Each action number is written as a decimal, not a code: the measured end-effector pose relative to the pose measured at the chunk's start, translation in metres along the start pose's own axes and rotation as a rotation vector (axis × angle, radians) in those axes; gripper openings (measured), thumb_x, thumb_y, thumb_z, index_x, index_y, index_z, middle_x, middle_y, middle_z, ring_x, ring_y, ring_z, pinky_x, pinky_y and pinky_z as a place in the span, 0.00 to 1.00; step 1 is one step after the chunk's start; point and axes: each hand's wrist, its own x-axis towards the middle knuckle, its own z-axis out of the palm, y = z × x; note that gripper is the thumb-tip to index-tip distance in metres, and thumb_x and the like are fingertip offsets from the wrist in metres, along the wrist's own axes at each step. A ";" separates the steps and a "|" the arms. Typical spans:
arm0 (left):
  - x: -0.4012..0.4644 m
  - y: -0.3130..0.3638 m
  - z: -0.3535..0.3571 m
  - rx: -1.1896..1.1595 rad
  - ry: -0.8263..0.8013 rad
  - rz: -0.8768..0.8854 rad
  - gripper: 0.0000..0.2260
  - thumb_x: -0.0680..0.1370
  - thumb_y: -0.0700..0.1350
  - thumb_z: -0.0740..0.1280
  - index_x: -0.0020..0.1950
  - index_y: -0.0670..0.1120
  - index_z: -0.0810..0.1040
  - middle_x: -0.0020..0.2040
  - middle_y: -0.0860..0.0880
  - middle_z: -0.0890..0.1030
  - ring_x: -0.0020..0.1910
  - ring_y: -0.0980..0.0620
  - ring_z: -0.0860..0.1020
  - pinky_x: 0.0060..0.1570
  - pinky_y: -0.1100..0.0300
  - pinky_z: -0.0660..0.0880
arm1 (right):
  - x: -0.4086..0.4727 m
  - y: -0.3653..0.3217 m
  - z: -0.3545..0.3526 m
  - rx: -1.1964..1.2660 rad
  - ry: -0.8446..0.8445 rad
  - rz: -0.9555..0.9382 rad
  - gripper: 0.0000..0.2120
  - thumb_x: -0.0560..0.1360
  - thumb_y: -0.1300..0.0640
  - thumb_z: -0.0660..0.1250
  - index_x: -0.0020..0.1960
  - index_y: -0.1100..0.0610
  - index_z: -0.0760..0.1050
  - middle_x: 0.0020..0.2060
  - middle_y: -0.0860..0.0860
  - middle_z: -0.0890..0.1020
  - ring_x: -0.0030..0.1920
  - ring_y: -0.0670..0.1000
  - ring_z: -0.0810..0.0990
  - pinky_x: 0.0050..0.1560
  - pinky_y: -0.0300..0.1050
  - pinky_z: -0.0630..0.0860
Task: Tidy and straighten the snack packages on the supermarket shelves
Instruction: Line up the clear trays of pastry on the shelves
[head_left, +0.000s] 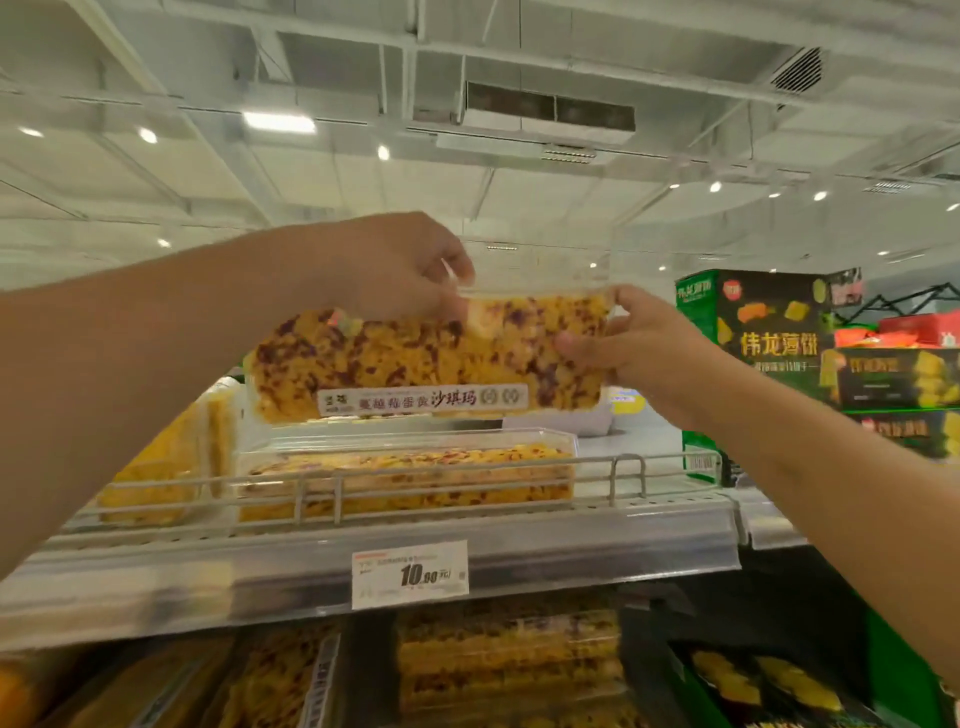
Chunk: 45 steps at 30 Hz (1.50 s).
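A clear plastic box of yellow snack cake with dark red bits (415, 358) is held up above the top shelf, tipped so its labelled face looks at me. My left hand (395, 270) grips its upper left edge from above. My right hand (623, 343) pinches its right end. Below it a second box of the same cake (405, 478) lies flat on the top shelf behind the wire rail (467, 467). Another yellow pack (156, 467) stands tilted at the left of that shelf.
A price tag reading 10.00 (410, 574) hangs on the shelf front strip. More cake boxes (509, 665) fill the shelf below. Green and black biscuit cartons (769, 322) are stacked at the right. The ceiling fills the upper view.
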 end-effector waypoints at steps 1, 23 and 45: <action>0.002 -0.003 0.005 0.029 -0.032 -0.020 0.20 0.76 0.55 0.68 0.66 0.51 0.75 0.58 0.54 0.79 0.55 0.53 0.77 0.60 0.52 0.73 | 0.004 0.006 0.003 0.017 -0.014 0.029 0.22 0.70 0.62 0.75 0.61 0.57 0.72 0.49 0.57 0.84 0.47 0.55 0.85 0.44 0.51 0.83; -0.015 -0.037 0.016 0.136 -0.074 -0.081 0.33 0.68 0.59 0.74 0.71 0.58 0.69 0.58 0.61 0.74 0.56 0.54 0.73 0.53 0.58 0.65 | 0.011 0.043 0.014 0.146 -0.229 0.097 0.15 0.73 0.63 0.71 0.58 0.54 0.74 0.47 0.56 0.86 0.47 0.54 0.86 0.41 0.45 0.82; -0.084 -0.099 0.013 0.068 0.250 -0.174 0.26 0.68 0.54 0.77 0.65 0.58 0.75 0.58 0.58 0.76 0.54 0.54 0.73 0.50 0.59 0.66 | 0.004 0.048 0.023 0.075 -0.150 -0.022 0.07 0.78 0.61 0.65 0.53 0.53 0.79 0.46 0.54 0.86 0.45 0.52 0.86 0.43 0.41 0.81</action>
